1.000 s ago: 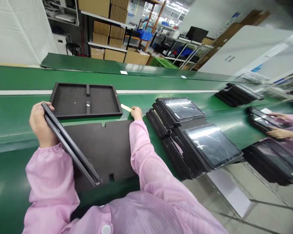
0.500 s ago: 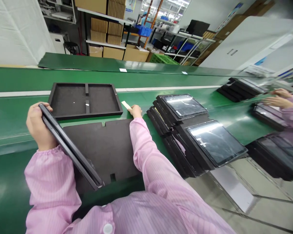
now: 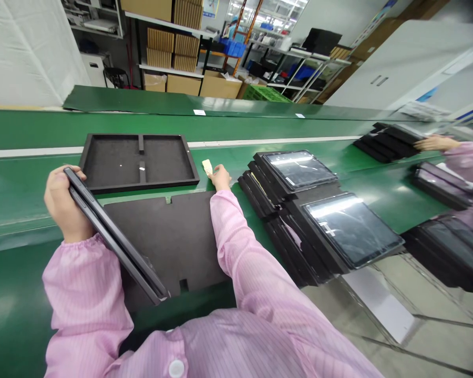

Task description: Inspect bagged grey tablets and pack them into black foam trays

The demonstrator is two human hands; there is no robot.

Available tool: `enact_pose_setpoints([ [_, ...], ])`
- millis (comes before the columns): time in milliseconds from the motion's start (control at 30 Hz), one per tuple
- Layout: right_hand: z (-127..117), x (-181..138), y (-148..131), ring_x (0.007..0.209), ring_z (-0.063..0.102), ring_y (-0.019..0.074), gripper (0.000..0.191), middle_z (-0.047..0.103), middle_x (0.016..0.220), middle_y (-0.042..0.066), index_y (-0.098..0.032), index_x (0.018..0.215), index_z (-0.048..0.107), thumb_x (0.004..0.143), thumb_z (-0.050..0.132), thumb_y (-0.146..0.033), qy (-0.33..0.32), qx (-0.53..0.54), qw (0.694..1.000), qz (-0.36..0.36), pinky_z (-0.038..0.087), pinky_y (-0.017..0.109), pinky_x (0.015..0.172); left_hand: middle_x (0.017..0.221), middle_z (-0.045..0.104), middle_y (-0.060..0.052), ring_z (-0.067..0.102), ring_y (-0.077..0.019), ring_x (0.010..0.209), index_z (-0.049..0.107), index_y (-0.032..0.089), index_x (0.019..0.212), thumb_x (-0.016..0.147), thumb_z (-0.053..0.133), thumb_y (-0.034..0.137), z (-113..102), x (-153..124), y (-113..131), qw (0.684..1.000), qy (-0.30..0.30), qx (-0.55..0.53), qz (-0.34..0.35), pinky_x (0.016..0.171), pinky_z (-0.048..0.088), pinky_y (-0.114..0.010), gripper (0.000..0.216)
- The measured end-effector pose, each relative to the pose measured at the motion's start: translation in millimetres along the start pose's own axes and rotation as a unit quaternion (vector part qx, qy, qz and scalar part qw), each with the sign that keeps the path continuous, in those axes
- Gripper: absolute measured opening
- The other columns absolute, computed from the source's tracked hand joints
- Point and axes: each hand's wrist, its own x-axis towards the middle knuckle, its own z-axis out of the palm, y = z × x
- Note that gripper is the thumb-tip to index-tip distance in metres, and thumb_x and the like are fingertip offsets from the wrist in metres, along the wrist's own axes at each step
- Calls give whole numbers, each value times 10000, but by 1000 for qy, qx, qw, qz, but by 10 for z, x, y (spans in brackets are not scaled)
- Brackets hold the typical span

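My left hand (image 3: 61, 202) grips the top edge of a dark tablet (image 3: 114, 239), held on its edge and tilted over a flat black foam sheet (image 3: 173, 241). My right hand (image 3: 220, 177) reaches to the far corner of that sheet and pinches a small pale yellow strip (image 3: 207, 167). Just beyond lies a black foam tray (image 3: 137, 161) with two empty compartments. Both arms are in pink sleeves.
Overlapping stacks of dark tablets (image 3: 319, 210) lie to my right on the green conveyor (image 3: 23, 184). Another person's hand (image 3: 435, 143) in a pink sleeve rests on black stacks at the far right. Shelves with cardboard boxes (image 3: 173, 47) stand behind.
The yellow strip in my right hand has turned, from lying long and flat on the belt to standing shorter at my fingertips. The other person's hand has moved farther away.
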Motion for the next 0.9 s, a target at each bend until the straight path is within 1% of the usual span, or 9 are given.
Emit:
enact_pose_setpoints([
  [100,11,-6,3,1090,631,235,345,616,1254,94,-165,1242,593,959,613,-360,2,4,1000,-8,543,462,928,786,608,20,591,-184,906,676,240,856,919,423,316,-6,-5,-5,1000,-1,-4,4,618,279,-431,272],
  [233,12,2,-10,1087,633,234,337,622,1245,93,-162,1228,601,959,613,-364,5,-3,1000,-7,543,461,927,802,588,3,578,-166,892,662,216,871,940,395,280,7,-17,3,1000,-14,-10,16,655,289,-439,283],
  [333,2,9,-28,1093,631,236,339,619,1250,94,-162,1231,600,958,614,-364,14,-16,1000,-1,541,464,931,764,581,-16,550,-152,796,653,181,820,913,424,289,61,-16,12,999,10,-41,21,690,314,-415,270],
  [400,-8,4,-44,1105,626,240,338,616,1257,95,-163,1231,601,957,616,-361,19,-25,999,1,536,468,939,717,580,-20,518,-148,719,658,175,776,865,482,331,104,-9,8,997,39,-69,17,681,335,-373,251],
  [467,-20,-14,-63,1104,627,239,335,619,1253,94,-162,1224,605,956,618,-361,19,-33,999,1,535,469,940,696,586,-24,496,-151,692,676,181,758,832,531,380,137,-3,-7,995,54,-86,20,660,347,-339,256],
  [600,-44,-63,-96,1087,634,234,320,634,1222,89,-156,1198,617,955,618,-364,15,-42,999,-2,533,467,939,725,592,-34,506,-161,714,691,194,780,857,574,478,165,-10,-50,994,40,-91,37,662,383,-315,316],
  [767,-80,-159,-97,1065,635,226,287,653,1166,77,-150,1129,639,949,624,-373,27,-20,999,-20,519,463,944,737,581,-21,550,-172,724,668,226,807,884,538,642,180,-52,-54,995,18,-72,60,683,433,-316,442],
  [833,-129,-213,-116,1031,644,218,247,673,1094,64,-144,1060,656,938,638,-358,36,1,999,-34,506,464,949,760,591,-26,570,-182,744,669,235,819,876,535,667,182,-68,-48,995,4,-74,64,706,450,-327,456],
  [900,-229,-288,-179,980,659,225,169,701,992,71,-125,961,677,918,644,-286,45,33,996,-64,496,466,944,777,596,-31,581,-189,760,669,244,825,875,535,671,185,-74,-53,994,-9,-87,65,719,460,-339,450],
])
